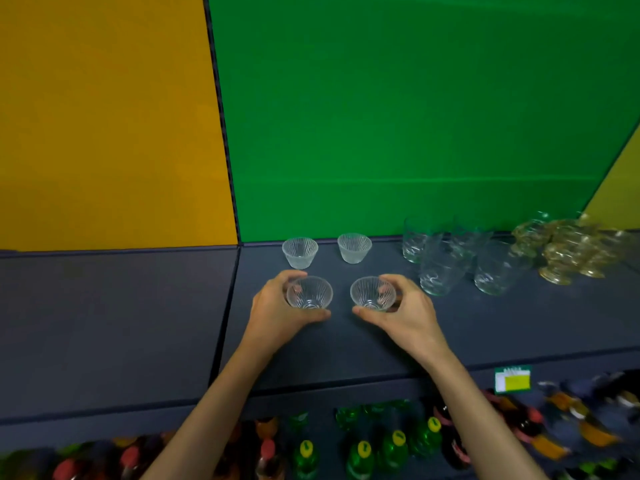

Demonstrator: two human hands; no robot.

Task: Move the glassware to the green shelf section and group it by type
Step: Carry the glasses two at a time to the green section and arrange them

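On the dark shelf [346,344] in front of the green back panel [398,116], my left hand [277,310] wraps a small ribbed clear glass bowl [310,293]. My right hand [405,308] wraps a second ribbed bowl [372,293] beside it. Both bowls rest on the shelf. Behind them stand two more ribbed bowls, one at the left [300,252] and one at the right [354,248]. To the right stand several clear tumblers [440,268]. Further right is a cluster of amber stemmed glasses [568,251].
A yellow panel [104,116] backs the bare shelf section on the left, split off by a black divider [223,133]. Below the shelf edge are many coloured bottles [391,448] and a green price label [512,378].
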